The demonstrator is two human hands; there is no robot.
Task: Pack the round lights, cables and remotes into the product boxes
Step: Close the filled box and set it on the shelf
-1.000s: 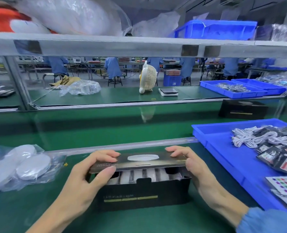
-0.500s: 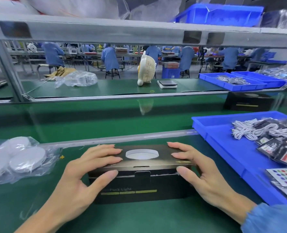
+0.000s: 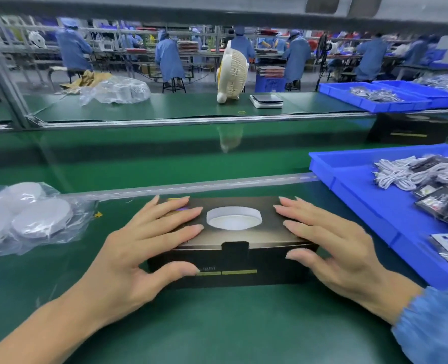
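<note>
**Both hands flat on the closed box**

The black product box (image 3: 233, 248) sits on the green mat (image 3: 217, 324) directly in front of you, its lid down and the front tab tucked into its slot. A round white light is pictured in the middle of the lid.

Your left hand (image 3: 139, 248) lies over the left end of the box, fingers straight and spread across the lid, thumb against the front face. Your right hand (image 3: 333, 243) mirrors it on the right end, fingers flat on the lid and thumb at the front upper edge. Neither hand curls round anything; both simply press on the box.

Left of the box, a clear plastic bag (image 3: 26, 219) holds loose round lights. Right of the box, a blue tray (image 3: 362, 206) carries bundled white cables (image 3: 411, 174) and bagged remotes (image 3: 443, 203). Beyond the box, further along the belt to the right, stands another black box (image 3: 409, 128). Further behind the box, on the far bench, stand a small cream fan (image 3: 230, 72) and a scale (image 3: 266, 101).
</note>
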